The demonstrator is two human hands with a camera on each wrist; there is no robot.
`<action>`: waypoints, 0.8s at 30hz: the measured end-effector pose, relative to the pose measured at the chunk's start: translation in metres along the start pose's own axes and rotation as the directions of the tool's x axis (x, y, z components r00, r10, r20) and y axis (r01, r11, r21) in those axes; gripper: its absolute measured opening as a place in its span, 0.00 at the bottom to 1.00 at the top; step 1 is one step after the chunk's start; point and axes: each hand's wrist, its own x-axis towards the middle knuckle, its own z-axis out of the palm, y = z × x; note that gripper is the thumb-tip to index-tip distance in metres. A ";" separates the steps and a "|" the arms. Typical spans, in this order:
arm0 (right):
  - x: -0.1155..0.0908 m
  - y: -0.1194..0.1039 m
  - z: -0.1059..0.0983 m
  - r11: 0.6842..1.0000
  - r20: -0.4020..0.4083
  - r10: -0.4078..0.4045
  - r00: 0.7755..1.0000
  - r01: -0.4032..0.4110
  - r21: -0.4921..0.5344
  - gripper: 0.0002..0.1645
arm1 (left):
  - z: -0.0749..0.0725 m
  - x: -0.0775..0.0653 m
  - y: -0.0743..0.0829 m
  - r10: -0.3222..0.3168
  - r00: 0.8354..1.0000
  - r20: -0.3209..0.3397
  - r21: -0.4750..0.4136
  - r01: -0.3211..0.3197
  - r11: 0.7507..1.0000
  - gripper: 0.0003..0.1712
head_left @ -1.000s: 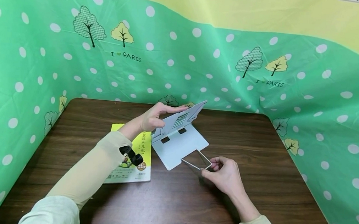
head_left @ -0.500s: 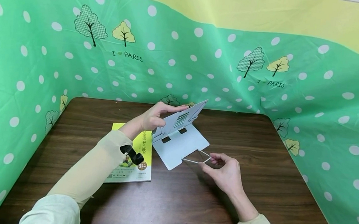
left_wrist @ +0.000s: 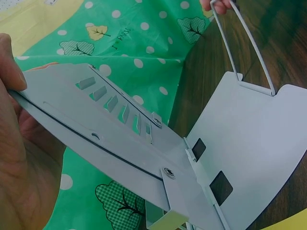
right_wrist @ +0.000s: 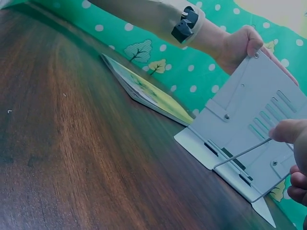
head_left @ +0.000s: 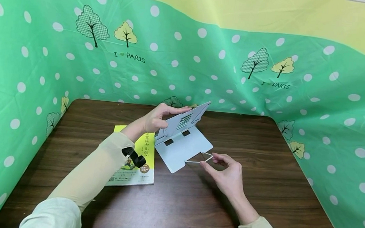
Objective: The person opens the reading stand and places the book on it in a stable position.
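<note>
A pale metal book stand rests on the table, its slotted back panel (head_left: 185,122) tilted up from the flat base plate (head_left: 184,145). My left hand (head_left: 155,119) holds the panel's upper left edge, thumb on the near face; the left wrist view shows the other fingers partly hidden behind it. From the base plate's notched front edge a bent wire bracket (head_left: 192,162) sticks out, slightly raised. The thumb and fingers of my right hand (head_left: 229,174) pinch its outer end. In the right wrist view, part of this hand (right_wrist: 300,148) is cut off.
A yellow and white paperback book (head_left: 131,179) lies left of the stand, partly under my left forearm. Brown wooden table (head_left: 264,146) surrounds them. A green dotted cloth (head_left: 173,73) hangs along the back and sides.
My right hand has moved slightly up and to the left with the wire bracket's end, swinging the bracket on the base plate. The left hand and panel stay put.
</note>
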 end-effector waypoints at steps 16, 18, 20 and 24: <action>-0.003 0.001 0.023 0.989 -0.155 -0.008 0.988 0.031 0.147 0.22 | -0.001 -0.001 -0.002 -0.001 1.000 -0.003 0.013 0.001 1.000 0.50; -0.004 0.000 0.026 0.983 -0.154 -0.002 0.988 0.030 0.181 0.19 | -0.001 -0.001 -0.001 -0.003 1.000 -0.003 0.010 0.003 1.000 0.50; -0.005 -0.001 0.029 0.977 -0.151 0.001 0.989 0.031 0.211 0.15 | -0.001 -0.001 -0.001 -0.008 1.000 -0.002 0.005 0.008 1.000 0.49; -0.006 -0.004 0.036 0.971 -0.163 -0.005 0.987 0.043 0.233 0.08 | -0.001 -0.002 -0.001 -0.019 1.000 0.001 -0.015 0.019 1.000 0.49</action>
